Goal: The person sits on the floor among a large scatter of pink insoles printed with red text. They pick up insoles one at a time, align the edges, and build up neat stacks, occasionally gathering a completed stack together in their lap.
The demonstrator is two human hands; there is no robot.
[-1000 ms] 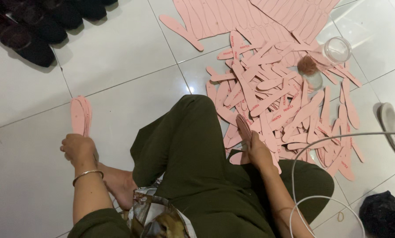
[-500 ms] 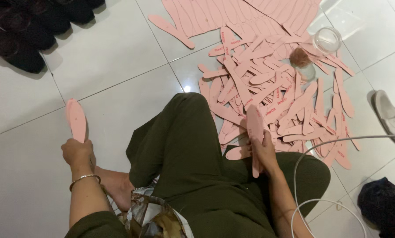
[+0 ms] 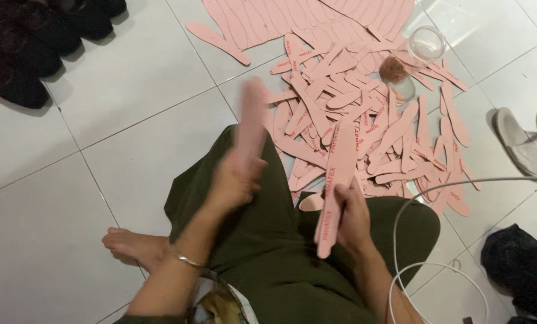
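**Two pink insoles in hand above the floor pile**

Head view: I saw my left hand (image 3: 235, 177) closed around a blurred pink insole (image 3: 251, 117) raised over my knee. My right hand (image 3: 353, 219) pinched a second pink insole (image 3: 333, 189), printed side up, in front of my lap. I judged the blurred one could slip, since the grip sat low on its heel end. The loose insole pile (image 3: 364, 114) lay just beyond my knee on the tiled floor (image 3: 118, 156). A clear glass cup (image 3: 426, 45) stood among them, easily knocked. A white cable (image 3: 436, 228) looped by my right forearm, and dark shoes (image 3: 28, 48) sat well apart.
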